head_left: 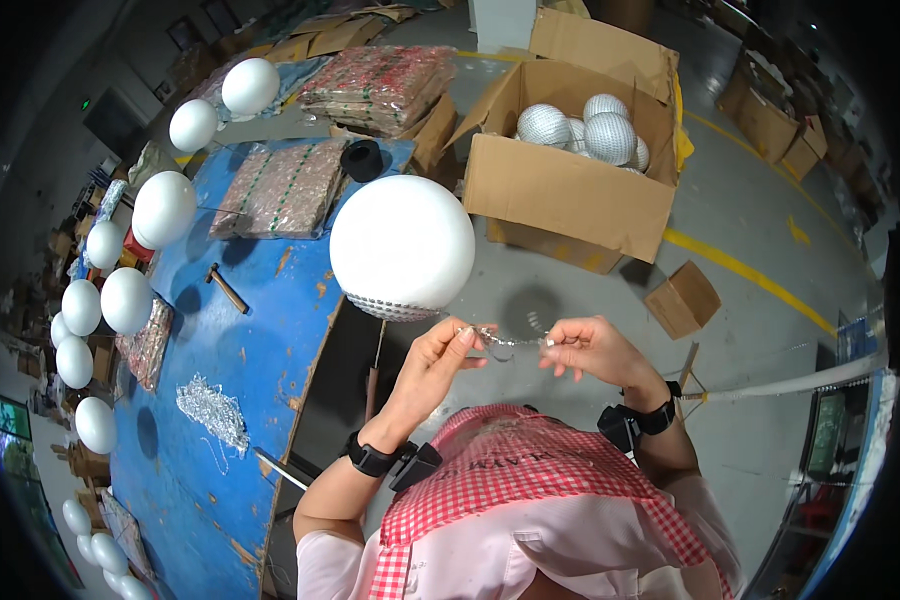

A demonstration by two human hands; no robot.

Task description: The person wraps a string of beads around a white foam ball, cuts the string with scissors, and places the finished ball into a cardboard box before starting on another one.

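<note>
A thin strand of silvery beads (pixel 513 342) stretches between my hands in front of my apron. My left hand (pixel 435 358) pinches a small bunch of it between thumb and fingertips. Closed on the strand's other end is my right hand (pixel 598 350), with a loose curl rising near its fingers. Just beyond my left hand stands a large white ball (pixel 402 240), apart from the fingers. Rows of silvery beads (pixel 390 307) wrap its underside; a rod with a brown handle (pixel 372 390) shows below the ball.
On the blue table (pixel 270 340) at left lie a hammer (pixel 228 289), a heap of silvery strands (pixel 213 412), wrapped packs (pixel 280 188) and a black roll (pixel 362 160). White balls (pixel 164 208) line its far side. Ahead, a carton (pixel 570 190) holds silvery balls (pixel 610 138); a smaller box (pixel 683 300) sits right.
</note>
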